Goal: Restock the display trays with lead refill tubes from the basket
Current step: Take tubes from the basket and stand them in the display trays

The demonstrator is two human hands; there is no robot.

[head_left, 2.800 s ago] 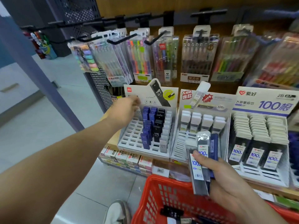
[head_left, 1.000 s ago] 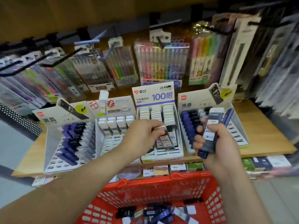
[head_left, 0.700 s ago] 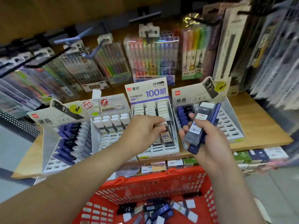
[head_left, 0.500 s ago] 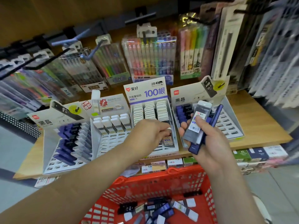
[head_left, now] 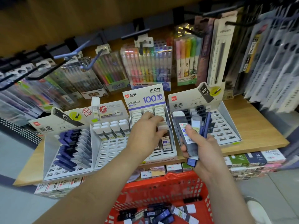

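Left hand (head_left: 145, 135) had shifted farther up the middle tray (head_left: 168, 155), pinching a white-capped tube (head_left: 162, 127) there; right hand (head_left: 205, 147) gripped a bundle of tubes (head_left: 191, 143) just right, above the red basket (head_left: 161, 180).

Soft, even light is cast; the top is left dim. Edges are bent, and right-hand packs (head_left: 273, 65) blurred.

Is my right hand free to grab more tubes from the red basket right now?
Probably not: the right hand grips a bundle of tubes, so it looks full. The basket below lies open; only that full grip hinders it.
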